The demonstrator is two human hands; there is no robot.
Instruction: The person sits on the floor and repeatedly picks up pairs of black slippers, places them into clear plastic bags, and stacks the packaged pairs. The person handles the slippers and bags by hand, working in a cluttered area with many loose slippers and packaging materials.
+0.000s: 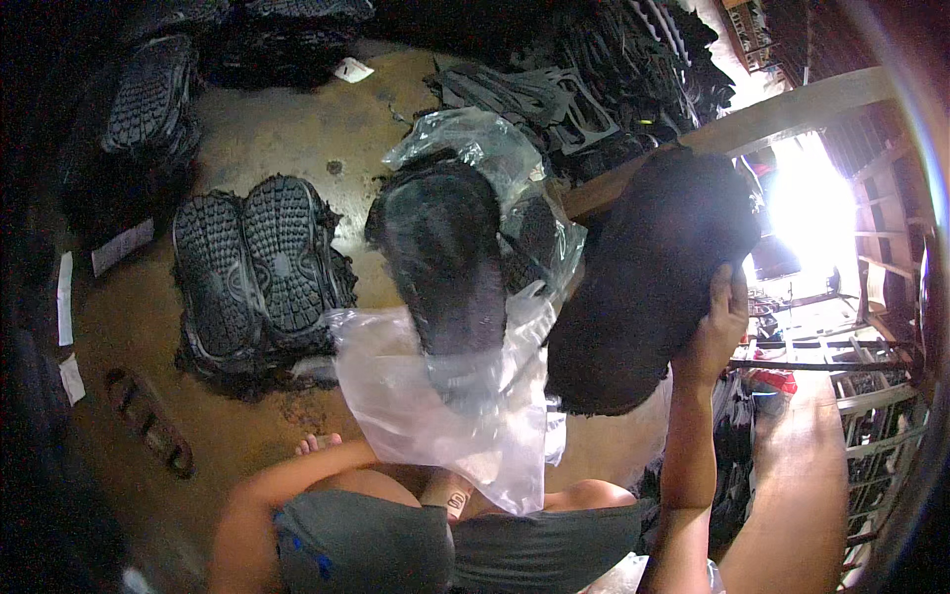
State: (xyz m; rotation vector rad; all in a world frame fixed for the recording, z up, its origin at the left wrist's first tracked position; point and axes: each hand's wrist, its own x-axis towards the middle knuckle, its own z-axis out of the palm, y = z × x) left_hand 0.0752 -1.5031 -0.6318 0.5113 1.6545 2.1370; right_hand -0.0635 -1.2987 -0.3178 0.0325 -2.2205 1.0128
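Nearest first, 12 o'clock being straight out from the lap: grey shorts (pixel 366 544), legs folded, with the left forearm (pixel 297 480) coming in from about 8 and running under a clear plastic bag (pixel 396 386). The left hand is hidden by the plastic, so I can't tell if it's gripping anything.

The bag lies at 12, with a black shoe sole (pixel 445 257) upright in it, its lower end covered by the film. Over at 1-2 o'clock the right hand (pixel 727 312) has its fingers curled on the edge of a big dark sole (pixel 643 287), holding it up at a tilt. Too dark to make out its surface, tbh.

Around 10 there's a dark oval piece with holes (pixel 148 424) on the brown floor (pixel 267 129), and at 11 a pair of black soles (pixel 282 262) sits side by side, tread up. Just past the bagged sole is more crinkly plastic (pixel 465 134).

Furthest out: a stack of soles (pixel 148 94) near 11, a white paper slip (pixel 352 69) about 12, and a heap of black cutouts (pixel 594 89) around 1.
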